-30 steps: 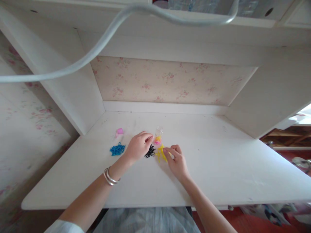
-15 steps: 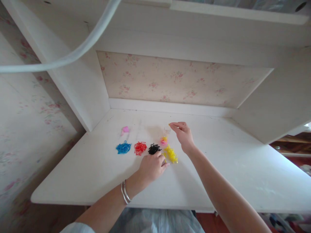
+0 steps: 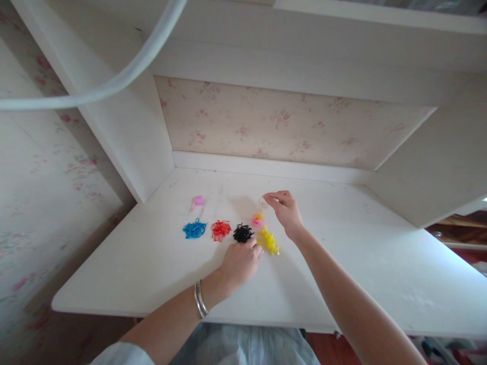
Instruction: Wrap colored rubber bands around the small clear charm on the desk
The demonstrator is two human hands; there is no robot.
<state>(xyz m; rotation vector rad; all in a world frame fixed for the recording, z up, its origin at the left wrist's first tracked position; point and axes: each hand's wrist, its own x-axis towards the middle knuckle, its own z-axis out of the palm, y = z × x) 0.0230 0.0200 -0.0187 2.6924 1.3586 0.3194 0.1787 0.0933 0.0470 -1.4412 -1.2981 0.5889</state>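
My right hand (image 3: 283, 210) is raised over the table, thumb and forefinger pinched on a tiny yellow rubber band (image 3: 263, 196). Just below its fingertips is a small clear, round-looking item (image 3: 262, 204), hard to make out. Nearer to me lies a small pink and yellow clump (image 3: 257, 219). My left hand (image 3: 241, 261) rests at the left edge of the yellow rubber band pile (image 3: 269, 241), fingers closed together; what they hold is hidden. Its knuckles partly cover the near side of the black rubber band pile (image 3: 242, 232).
Left of the black pile lie a red rubber band pile (image 3: 220, 230) and a blue one (image 3: 194, 228). A small pink object (image 3: 198, 202) sits behind them. The white table (image 3: 342, 263) has side panels and a low back ledge (image 3: 266, 165). A white curved tube (image 3: 125, 76) crosses the upper left.
My left thumb and fingers have closed together beside the yellow pile. The right hand's pinch has dipped slightly toward the clear item. The view has shifted a little.
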